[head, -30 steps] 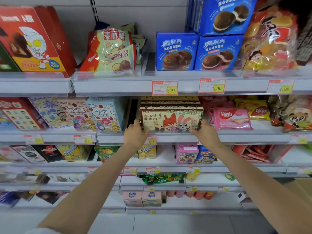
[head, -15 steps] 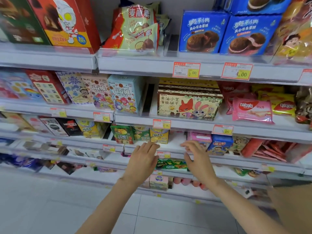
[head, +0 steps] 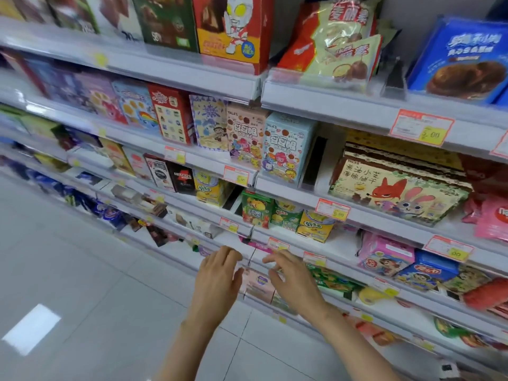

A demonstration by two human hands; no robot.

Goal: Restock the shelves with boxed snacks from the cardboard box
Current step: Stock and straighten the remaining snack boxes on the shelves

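A stack of flat cartoon fox-and-rabbit snack boxes [head: 395, 193] lies on the middle shelf [head: 288, 188] at the right. My left hand [head: 218, 273] and my right hand [head: 291, 276] hang side by side in front of the lower shelves, well below that stack. Both have relaxed, spread fingers and hold nothing. Between them shows a small pink box [head: 257, 284] on a low shelf. The cardboard box is out of view.
Upright pastel snack boxes [head: 286, 147] stand left of the stack, past a dark gap. Blue cookie boxes [head: 464, 59] and bagged snacks [head: 338, 42] fill the top shelf. Small boxes [head: 286, 218] and price tags line the lower shelves. Grey tiled floor [head: 82, 298] spreads at the left.
Both hands let go of the fox-and-rabbit boxes on the middle shelf and dropped to the lower shelves, empty. The view swung left and down.
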